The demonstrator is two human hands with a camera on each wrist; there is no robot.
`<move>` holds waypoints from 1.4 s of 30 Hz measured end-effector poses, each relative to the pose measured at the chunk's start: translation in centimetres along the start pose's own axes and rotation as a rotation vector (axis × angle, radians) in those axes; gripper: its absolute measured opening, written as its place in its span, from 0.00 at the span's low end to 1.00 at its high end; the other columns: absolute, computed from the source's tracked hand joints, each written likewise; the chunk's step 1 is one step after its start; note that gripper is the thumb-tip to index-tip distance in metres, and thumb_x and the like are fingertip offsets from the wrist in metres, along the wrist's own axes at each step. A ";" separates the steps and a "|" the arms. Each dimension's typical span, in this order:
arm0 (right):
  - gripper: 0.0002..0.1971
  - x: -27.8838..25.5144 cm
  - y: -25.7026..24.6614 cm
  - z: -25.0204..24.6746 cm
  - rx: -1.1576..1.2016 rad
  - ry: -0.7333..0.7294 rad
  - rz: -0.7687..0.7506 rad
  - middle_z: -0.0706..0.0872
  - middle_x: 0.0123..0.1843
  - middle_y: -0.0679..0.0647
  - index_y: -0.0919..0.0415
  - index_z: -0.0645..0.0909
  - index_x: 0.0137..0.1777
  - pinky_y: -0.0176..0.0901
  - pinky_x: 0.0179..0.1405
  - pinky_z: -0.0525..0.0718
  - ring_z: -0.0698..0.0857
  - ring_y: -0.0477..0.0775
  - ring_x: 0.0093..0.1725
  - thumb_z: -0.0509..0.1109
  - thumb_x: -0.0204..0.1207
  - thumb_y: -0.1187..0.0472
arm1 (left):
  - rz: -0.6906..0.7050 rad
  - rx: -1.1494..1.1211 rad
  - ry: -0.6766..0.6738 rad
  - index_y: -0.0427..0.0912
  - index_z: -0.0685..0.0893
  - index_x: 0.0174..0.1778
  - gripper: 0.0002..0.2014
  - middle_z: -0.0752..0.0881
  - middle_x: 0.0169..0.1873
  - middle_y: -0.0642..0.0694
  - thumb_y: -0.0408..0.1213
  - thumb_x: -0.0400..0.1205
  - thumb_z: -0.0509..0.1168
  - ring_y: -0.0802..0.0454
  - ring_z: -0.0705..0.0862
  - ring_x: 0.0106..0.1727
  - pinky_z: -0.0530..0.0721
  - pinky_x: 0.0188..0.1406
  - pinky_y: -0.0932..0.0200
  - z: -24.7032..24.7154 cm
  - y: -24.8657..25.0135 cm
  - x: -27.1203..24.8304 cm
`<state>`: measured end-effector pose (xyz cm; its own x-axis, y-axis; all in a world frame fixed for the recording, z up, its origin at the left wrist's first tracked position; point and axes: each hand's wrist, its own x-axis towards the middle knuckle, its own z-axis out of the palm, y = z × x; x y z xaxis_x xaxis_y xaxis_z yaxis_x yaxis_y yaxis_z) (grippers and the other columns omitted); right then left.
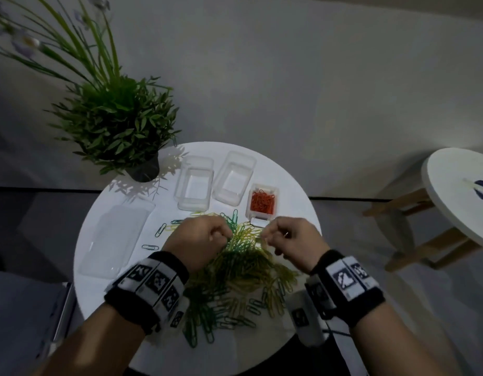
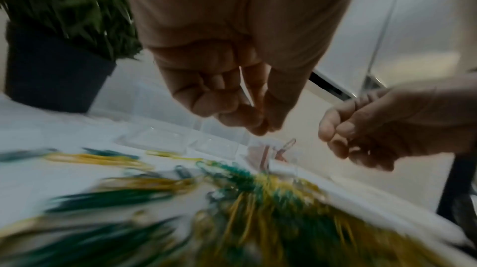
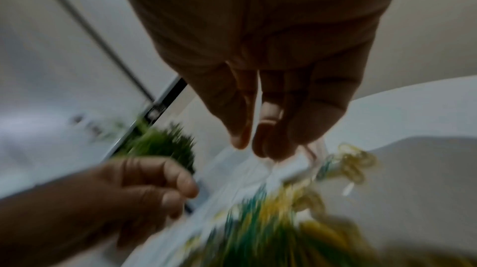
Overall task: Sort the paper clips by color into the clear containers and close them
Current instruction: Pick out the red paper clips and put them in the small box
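A heap of yellow and green paper clips (image 1: 243,264) covers the middle of the round white table (image 1: 170,204); it is blurred in the wrist views (image 2: 258,200) (image 3: 271,230). Behind it stand two clear containers (image 1: 194,185) (image 1: 235,180) with nothing in them, and a small one holding red clips (image 1: 262,188) at the right. My left hand (image 1: 226,235) (image 2: 260,128) hovers over the heap's far edge, fingers curled with thumb and fingertip pressed together. My right hand (image 1: 264,236) (image 3: 247,147) hangs beside it near the red-clip box, fingertips bunched. No clip shows plainly in either pinch.
A large clear plastic lid or tray (image 1: 115,240) lies on the table's left side. A potted green plant (image 1: 118,123) stands at the back left rim. Loose green clips (image 1: 160,230) lie left of the heap. A second white table (image 1: 457,191) stands off to the right.
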<state>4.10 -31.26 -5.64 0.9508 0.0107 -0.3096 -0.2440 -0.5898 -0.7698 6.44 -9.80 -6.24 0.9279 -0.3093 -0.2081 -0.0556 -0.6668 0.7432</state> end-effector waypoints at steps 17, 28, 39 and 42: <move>0.20 -3.8 0.2 5.7 -0.573 -0.216 -0.293 0.78 0.64 0.50 0.48 0.80 0.69 0.44 0.64 0.78 0.79 0.52 0.63 0.61 0.80 0.65 | 0.035 0.450 -0.109 0.60 0.84 0.64 0.17 0.78 0.57 0.51 0.38 0.82 0.63 0.50 0.80 0.59 0.81 0.48 0.56 -0.2 -6.0 -7.3; 0.21 -5.0 -0.3 8.2 -0.716 -0.239 -0.384 0.78 0.69 0.52 0.53 0.79 0.71 0.38 0.62 0.75 0.77 0.56 0.67 0.60 0.80 0.66 | 0.109 0.468 -0.002 0.53 0.86 0.58 0.12 0.79 0.49 0.45 0.40 0.80 0.65 0.42 0.83 0.50 0.82 0.38 0.52 1.3 -6.2 -11.0; 0.33 -5.4 -1.1 10.6 -0.884 -0.427 -0.259 0.40 0.86 0.48 0.48 0.43 0.85 0.62 0.81 0.48 0.44 0.57 0.85 0.54 0.84 0.60 | -0.239 0.313 0.166 0.42 0.85 0.59 0.15 0.78 0.58 0.43 0.32 0.84 0.55 0.40 0.80 0.59 0.81 0.55 0.45 -2.9 -9.2 -14.4; 0.32 -6.9 -1.7 11.3 -0.909 -0.476 -0.335 0.38 0.86 0.47 0.44 0.43 0.85 0.63 0.81 0.45 0.41 0.56 0.85 0.53 0.85 0.59 | -0.276 0.322 0.100 0.45 0.84 0.64 0.16 0.77 0.61 0.44 0.34 0.85 0.55 0.43 0.79 0.62 0.78 0.58 0.50 -2.9 -9.1 -15.2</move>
<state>-4.25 -21.25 -8.51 0.7234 0.4799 -0.4964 0.4342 -0.8752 -0.2133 -6.06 2.98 -7.99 0.9543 -0.0332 -0.2968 0.1021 -0.8977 0.4286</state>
